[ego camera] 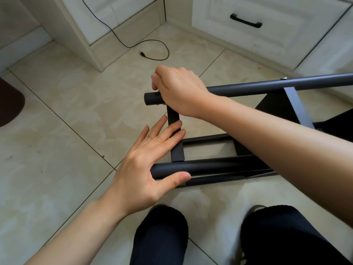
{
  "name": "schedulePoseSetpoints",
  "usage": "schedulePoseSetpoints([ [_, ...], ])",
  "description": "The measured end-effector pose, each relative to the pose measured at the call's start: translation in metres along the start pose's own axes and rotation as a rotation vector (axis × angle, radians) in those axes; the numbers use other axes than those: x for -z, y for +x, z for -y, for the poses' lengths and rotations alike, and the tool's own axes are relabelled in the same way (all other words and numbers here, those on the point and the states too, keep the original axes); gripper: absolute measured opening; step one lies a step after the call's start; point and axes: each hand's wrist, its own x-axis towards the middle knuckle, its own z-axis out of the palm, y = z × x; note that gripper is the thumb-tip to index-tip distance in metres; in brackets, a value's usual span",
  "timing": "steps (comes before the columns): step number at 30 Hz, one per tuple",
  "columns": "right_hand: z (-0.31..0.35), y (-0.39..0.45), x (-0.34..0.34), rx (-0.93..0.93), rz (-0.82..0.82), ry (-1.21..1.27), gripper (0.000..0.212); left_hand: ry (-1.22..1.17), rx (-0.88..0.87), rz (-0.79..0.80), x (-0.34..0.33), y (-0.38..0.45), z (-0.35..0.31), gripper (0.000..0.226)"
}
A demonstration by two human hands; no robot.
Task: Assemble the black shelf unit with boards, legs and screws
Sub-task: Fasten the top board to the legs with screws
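While the floor (57, 104) of pale tiles fills most of the view, white cabinets (248, 25) line its far edge, one drawer bearing a black handle (245, 21). Lying on its side on the floor, right of centre, is the black shelf (275, 108), with tube legs running left to right: a far leg (248, 87) raised above the tiles and a near leg (210, 166) low down, joined by a flat crossbar (176, 148) near their left ends. A dark board (273, 109) shows between the legs further right. The right hand (177, 88) has its grip clenched over the far leg near that leg's left end (fingertips curl over the top, so whether anything small is pinched there I cannot tell). The left hand (150, 157) is spread flat and released, its fingers resting on the crossbar and its thumb lying along the near leg's left end. Dark-trousered knees (162, 232) sit at the near edge. A thin black cable (152, 48) trails across the tiles by the cabinets, well apart from the shelf. A dark mat (9, 104) shows at the left edge.
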Motion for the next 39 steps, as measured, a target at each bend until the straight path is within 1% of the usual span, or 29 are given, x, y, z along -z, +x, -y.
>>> schedulePoseSetpoints([
  [3,-0.002,-0.005,0.012,0.031,0.053,0.177,0.032,-0.001,-0.016,-0.005,0.0,0.0,0.001,0.071],
  [5,-0.005,-0.012,0.025,0.08,0.016,0.264,0.03,0.012,-0.031,-0.011,-0.001,-0.001,0.001,0.07],
  [8,-0.014,-0.029,0.047,0.154,-0.091,0.306,0.021,0.031,-0.043,-0.014,-0.001,-0.001,0.001,0.07],
  [10,-0.026,-0.044,0.059,0.167,-0.085,0.334,0.016,0.035,-0.047,-0.014,-0.001,-0.001,0.001,0.069],
  [13,-0.047,-0.067,0.067,0.109,0.046,0.412,0.011,0.039,-0.056,-0.007,-0.002,0.0,0.003,0.069],
  [17,-0.067,-0.087,0.054,0.008,0.321,0.569,0.013,0.033,-0.066,0.009,-0.001,0.001,0.004,0.068],
  [20,-0.069,-0.088,0.04,-0.072,0.526,0.608,0.016,0.036,-0.07,0.01,-0.001,0.001,0.005,0.067],
  [22,-0.067,-0.085,0.034,-0.128,0.625,0.625,0.02,0.037,-0.072,0.011,-0.001,0.001,0.005,0.067],
  [28,-0.054,-0.069,0.018,-0.223,0.782,0.767,0.004,0.057,-0.091,0.005,-0.002,0.0,0.006,0.067],
  [33,-0.054,-0.071,0.005,-0.337,0.948,0.953,0.008,0.069,-0.107,0.005,-0.003,0.001,0.006,0.066],
  [36,-0.054,-0.077,-0.001,-0.411,0.976,1.069,0.012,0.056,-0.103,0.004,-0.004,0.001,0.005,0.066],
  [39,-0.054,-0.078,-0.004,-0.418,0.987,1.102,0.015,0.041,-0.099,0.001,-0.005,0.001,0.005,0.067],
])
